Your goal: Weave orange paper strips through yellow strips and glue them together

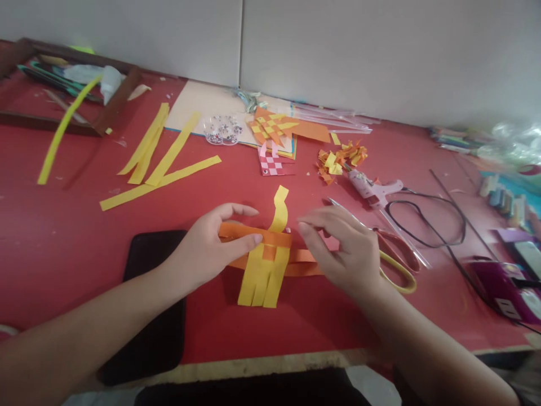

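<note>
My left hand grips a weave of paper strips, its thumb pressed on an orange strip and its index finger stretched out above. Several yellow strips hang down from this weave toward me, side by side. One yellow strip curls up behind it. More orange strips extend rightward, passing beneath my right hand. That hand hovers just right of the weave, slightly blurred, thumb and index fingertips brought together. Whatever may lie between those fingertips is hidden.
Scissors lie beside my right hand, with a glue gun and its cord beyond. A black phone-like slab lies under my left forearm. Loose yellow strips, woven paper fish and a wooden frame sit farther back.
</note>
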`<act>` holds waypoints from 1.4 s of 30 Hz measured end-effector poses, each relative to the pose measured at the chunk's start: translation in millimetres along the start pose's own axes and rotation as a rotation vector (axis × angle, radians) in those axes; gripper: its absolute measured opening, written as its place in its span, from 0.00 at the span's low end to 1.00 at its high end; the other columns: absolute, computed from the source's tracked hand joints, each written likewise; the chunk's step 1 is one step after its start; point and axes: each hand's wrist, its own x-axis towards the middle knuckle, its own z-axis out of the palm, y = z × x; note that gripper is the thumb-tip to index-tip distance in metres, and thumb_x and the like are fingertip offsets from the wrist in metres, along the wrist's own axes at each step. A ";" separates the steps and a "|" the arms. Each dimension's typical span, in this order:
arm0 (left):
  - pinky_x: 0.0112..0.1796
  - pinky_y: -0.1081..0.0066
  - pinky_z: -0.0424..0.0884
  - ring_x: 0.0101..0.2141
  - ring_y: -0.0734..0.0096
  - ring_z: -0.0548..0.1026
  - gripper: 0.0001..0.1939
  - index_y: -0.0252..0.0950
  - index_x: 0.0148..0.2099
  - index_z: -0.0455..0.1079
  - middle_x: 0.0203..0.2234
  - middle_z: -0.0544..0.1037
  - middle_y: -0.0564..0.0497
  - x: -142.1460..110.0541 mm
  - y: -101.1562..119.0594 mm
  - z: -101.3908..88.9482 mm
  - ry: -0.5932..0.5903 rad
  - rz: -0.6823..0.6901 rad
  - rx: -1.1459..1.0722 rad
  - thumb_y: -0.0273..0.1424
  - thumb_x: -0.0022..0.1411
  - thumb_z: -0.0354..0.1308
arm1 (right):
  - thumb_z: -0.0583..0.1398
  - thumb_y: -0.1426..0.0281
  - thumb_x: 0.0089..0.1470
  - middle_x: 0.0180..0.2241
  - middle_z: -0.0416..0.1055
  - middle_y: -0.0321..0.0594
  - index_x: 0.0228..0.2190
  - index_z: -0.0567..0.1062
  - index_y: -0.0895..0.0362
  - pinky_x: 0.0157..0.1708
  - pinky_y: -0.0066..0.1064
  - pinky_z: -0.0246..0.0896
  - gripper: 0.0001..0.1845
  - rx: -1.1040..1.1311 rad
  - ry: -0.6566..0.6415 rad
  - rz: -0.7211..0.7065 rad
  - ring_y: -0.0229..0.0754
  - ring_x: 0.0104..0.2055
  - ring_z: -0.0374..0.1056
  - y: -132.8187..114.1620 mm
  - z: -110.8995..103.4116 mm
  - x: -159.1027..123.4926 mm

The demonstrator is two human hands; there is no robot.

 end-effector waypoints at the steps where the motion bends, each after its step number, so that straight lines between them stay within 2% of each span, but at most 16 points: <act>1: 0.51 0.59 0.68 0.53 0.55 0.72 0.20 0.43 0.49 0.72 0.51 0.75 0.49 0.1 0.0 0.2 0.000 0.005 -0.002 0.44 0.56 0.65 | 0.60 0.71 0.58 0.31 0.76 0.39 0.34 0.75 0.54 0.33 0.34 0.66 0.03 0.041 -0.015 0.015 0.41 0.34 0.72 -5.1 0.8 -2.3; 2: 0.49 0.60 0.70 0.52 0.56 0.73 0.20 0.42 0.49 0.72 0.51 0.76 0.48 0.2 0.1 0.3 -0.004 0.008 -0.010 0.44 0.56 0.65 | 0.61 0.70 0.57 0.30 0.76 0.38 0.34 0.74 0.54 0.32 0.33 0.67 0.01 0.085 -0.031 0.052 0.40 0.32 0.72 -9.7 2.3 -5.0; 6: 0.38 0.65 0.74 0.41 0.60 0.78 0.20 0.41 0.49 0.71 0.42 0.79 0.48 -0.3 1.6 0.3 -0.082 -0.006 -0.035 0.44 0.57 0.65 | 0.64 0.66 0.55 0.28 0.73 0.34 0.33 0.69 0.54 0.26 0.27 0.66 0.08 0.354 -0.102 0.266 0.35 0.27 0.70 -18.0 11.1 -14.7; 9: 0.36 0.67 0.74 0.37 0.62 0.79 0.20 0.42 0.51 0.69 0.36 0.80 0.51 -1.5 3.3 0.3 -0.129 -0.029 -0.015 0.40 0.58 0.64 | 0.61 0.69 0.58 0.29 0.73 0.34 0.34 0.69 0.54 0.28 0.26 0.67 0.04 0.458 -0.148 0.283 0.34 0.28 0.71 -17.9 14.0 -15.7; 12: 0.37 0.66 0.75 0.38 0.61 0.80 0.24 0.42 0.53 0.67 0.37 0.80 0.51 -2.7 4.5 0.4 -0.138 -0.045 -0.018 0.40 0.56 0.65 | 0.60 0.71 0.59 0.29 0.74 0.34 0.35 0.72 0.54 0.29 0.24 0.67 0.00 0.390 -0.182 0.226 0.33 0.29 0.71 -19.0 12.1 -12.3; 14: 0.38 0.65 0.76 0.38 0.60 0.80 0.26 0.42 0.54 0.67 0.37 0.80 0.50 -3.1 4.4 0.5 -0.155 -0.047 -0.054 0.41 0.54 0.67 | 0.60 0.72 0.60 0.29 0.75 0.33 0.35 0.73 0.54 0.28 0.23 0.67 0.01 0.331 -0.184 0.177 0.33 0.28 0.71 -20.0 10.8 -10.0; 20: 0.37 0.67 0.77 0.38 0.61 0.81 0.28 0.43 0.54 0.68 0.35 0.81 0.52 -2.5 1.2 1.1 -0.151 -0.048 -0.131 0.42 0.53 0.69 | 0.64 0.75 0.55 0.32 0.76 0.40 0.32 0.76 0.57 0.36 0.31 0.70 0.02 0.078 0.007 -0.122 0.39 0.35 0.73 -18.7 14.3 -8.2; 22: 0.37 0.67 0.77 0.37 0.62 0.81 0.28 0.43 0.54 0.68 0.35 0.81 0.52 -2.5 0.9 1.3 -0.152 -0.047 -0.127 0.42 0.53 0.69 | 0.64 0.74 0.55 0.33 0.76 0.41 0.32 0.77 0.56 0.35 0.31 0.71 0.02 0.042 0.030 -0.168 0.39 0.34 0.73 -18.0 15.9 -8.9; 27: 0.38 0.70 0.77 0.38 0.63 0.81 0.26 0.43 0.54 0.69 0.36 0.81 0.52 -2.2 2.4 0.9 -0.166 -0.026 -0.085 0.42 0.54 0.68 | 0.61 0.75 0.57 0.33 0.74 0.39 0.33 0.75 0.56 0.33 0.30 0.69 0.03 0.022 0.016 -0.174 0.38 0.34 0.72 -16.9 15.9 -8.9; 31: 0.39 0.69 0.76 0.39 0.64 0.80 0.24 0.44 0.53 0.70 0.37 0.81 0.52 -1.2 0.6 0.2 -0.134 -0.005 -0.061 0.42 0.56 0.67 | 0.54 0.76 0.61 0.31 0.70 0.40 0.32 0.68 0.56 0.35 0.32 0.65 0.06 -0.014 0.046 -0.147 0.39 0.35 0.68 -8.3 8.9 -3.6; 34: 0.40 0.70 0.75 0.41 0.65 0.79 0.20 0.44 0.52 0.71 0.39 0.80 0.51 -0.6 -2.3 -0.5 -0.082 0.021 -0.009 0.40 0.59 0.65 | 0.52 0.73 0.63 0.26 0.63 0.37 0.26 0.63 0.55 0.29 0.32 0.58 0.12 -0.115 0.052 -0.063 0.38 0.29 0.62 5.4 0.9 1.2; 37: 0.37 0.73 0.76 0.40 0.67 0.79 0.19 0.45 0.53 0.70 0.40 0.80 0.52 -0.5 -3.7 -1.0 -0.107 0.020 -0.031 0.38 0.60 0.64 | 0.56 0.67 0.63 0.19 0.55 0.32 0.18 0.57 0.54 0.23 0.32 0.48 0.22 -0.177 0.080 0.045 0.35 0.22 0.52 18.9 -5.9 4.1; 39: 0.36 0.75 0.76 0.40 0.68 0.79 0.18 0.44 0.52 0.70 0.41 0.80 0.53 -0.7 -3.1 -0.9 -0.115 0.027 -0.042 0.38 0.59 0.64 | 0.62 0.63 0.59 0.19 0.60 0.32 0.17 0.61 0.55 0.24 0.31 0.51 0.23 -0.085 0.086 0.082 0.34 0.23 0.56 23.1 -8.1 5.1; 42: 0.36 0.75 0.77 0.40 0.67 0.80 0.18 0.42 0.51 0.71 0.41 0.80 0.52 -1.1 -1.1 -0.1 -0.120 0.043 -0.044 0.38 0.59 0.64 | 0.65 0.56 0.54 0.31 0.74 0.38 0.29 0.75 0.55 0.34 0.32 0.64 0.14 0.198 -0.027 0.093 0.39 0.34 0.69 18.9 -6.9 5.1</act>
